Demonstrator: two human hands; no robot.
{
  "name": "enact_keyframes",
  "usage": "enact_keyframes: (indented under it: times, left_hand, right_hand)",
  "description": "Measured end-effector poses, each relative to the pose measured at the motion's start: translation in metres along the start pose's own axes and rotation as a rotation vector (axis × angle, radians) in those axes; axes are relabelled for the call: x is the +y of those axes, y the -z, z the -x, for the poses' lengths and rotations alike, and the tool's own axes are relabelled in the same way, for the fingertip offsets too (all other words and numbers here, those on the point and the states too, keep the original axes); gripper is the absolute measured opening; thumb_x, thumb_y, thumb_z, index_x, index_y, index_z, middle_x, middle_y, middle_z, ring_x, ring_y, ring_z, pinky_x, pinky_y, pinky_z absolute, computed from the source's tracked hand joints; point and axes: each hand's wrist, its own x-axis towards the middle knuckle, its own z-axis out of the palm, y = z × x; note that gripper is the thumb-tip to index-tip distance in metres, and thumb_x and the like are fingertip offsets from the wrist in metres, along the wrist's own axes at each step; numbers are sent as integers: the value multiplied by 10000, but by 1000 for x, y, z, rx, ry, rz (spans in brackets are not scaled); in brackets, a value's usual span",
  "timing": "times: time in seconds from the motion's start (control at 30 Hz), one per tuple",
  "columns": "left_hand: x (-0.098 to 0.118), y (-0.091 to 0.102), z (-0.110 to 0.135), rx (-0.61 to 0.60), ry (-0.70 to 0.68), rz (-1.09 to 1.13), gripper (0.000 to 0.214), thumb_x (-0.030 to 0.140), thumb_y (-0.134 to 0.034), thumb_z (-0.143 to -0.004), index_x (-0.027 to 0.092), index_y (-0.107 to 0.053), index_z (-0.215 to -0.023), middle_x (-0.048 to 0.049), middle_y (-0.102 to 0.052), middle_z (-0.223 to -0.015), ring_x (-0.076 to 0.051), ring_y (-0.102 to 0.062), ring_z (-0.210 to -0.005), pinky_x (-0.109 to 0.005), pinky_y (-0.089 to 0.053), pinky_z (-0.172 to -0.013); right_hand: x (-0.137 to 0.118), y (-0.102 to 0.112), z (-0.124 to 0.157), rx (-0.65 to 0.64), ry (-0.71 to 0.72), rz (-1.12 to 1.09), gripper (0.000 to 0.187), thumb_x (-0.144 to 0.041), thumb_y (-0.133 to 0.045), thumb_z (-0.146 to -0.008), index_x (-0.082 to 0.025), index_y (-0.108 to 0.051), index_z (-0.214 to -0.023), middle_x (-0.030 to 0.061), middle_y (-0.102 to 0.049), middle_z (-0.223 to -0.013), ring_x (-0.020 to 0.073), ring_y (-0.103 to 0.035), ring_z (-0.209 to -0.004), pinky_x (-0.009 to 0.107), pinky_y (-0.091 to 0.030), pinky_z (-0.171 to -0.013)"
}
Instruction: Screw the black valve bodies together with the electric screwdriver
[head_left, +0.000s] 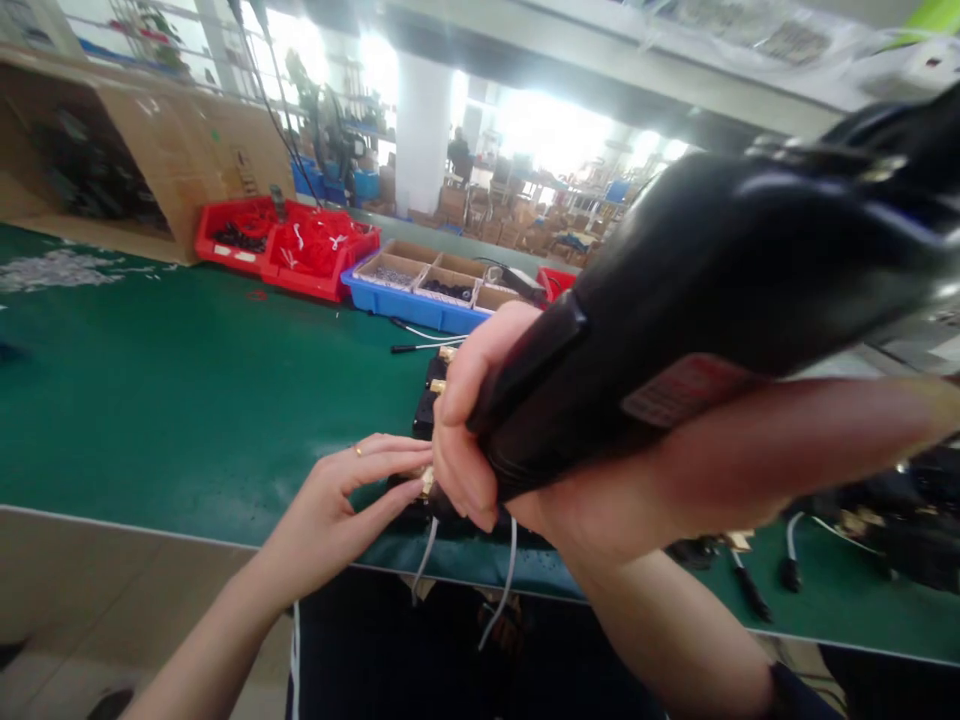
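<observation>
My right hand (600, 490) is wrapped around a black electric screwdriver (645, 300) with a red-and-white label, held tilted close to the camera. Its tip is hidden behind my fingers. To the left, my left hand (356, 490) pinches a brass-coloured fitting (427, 482) on a black part on the bench, thumb and fingertips against it. Behind my hands, more black housings (425, 408) with brass-coloured pieces stand in a row, partly covered by my right hand. Pale cables (512, 570) hang from the parts over the bench's front edge.
On the green bench (187, 400) stand red bins (315, 262) and a blue divided tray (420, 305) of small parts. A cardboard box (202, 150) is at the back left. More black parts with cables (750, 590) lie to the right.
</observation>
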Motion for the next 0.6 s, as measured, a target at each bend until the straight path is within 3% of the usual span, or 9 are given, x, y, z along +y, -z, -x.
enact_keyframes:
  times: [0.1, 0.33, 0.6]
  left_hand:
    - [-3, -2, 4, 52, -12, 38, 300, 355, -669, -906, 239, -726, -635, 2, -709, -646, -167, -729, -795, -272, -599, -875]
    - [-8, -6, 2, 62, -11, 27, 326, 447, -689, -905, 238, -773, -669, -19, -759, -752, -160, -708, -763, -274, -591, -875]
    - [-7, -4, 2, 46, -64, -11, 219, 328, -710, -895, 250, -777, -702, 26, -763, -733, -135, -705, -711, -229, -581, -857]
  right_hand:
    - [13, -2, -1, 102, 92, 8, 705, -907, -565, -703, -207, -556, -627, -24, -501, -457, 110, -439, -347, 248, -368, -341]
    - [16, -1, 1, 119, 1, 39, 752, -971, -533, -676, -219, -555, -649, -23, -450, -403, 142, -431, -343, 290, -333, -344]
    - [23, 0, 2, 124, 18, 33, 782, -974, -475, -727, -203, -585, -654, -12, -475, -431, 129, -440, -352, 278, -350, -351]
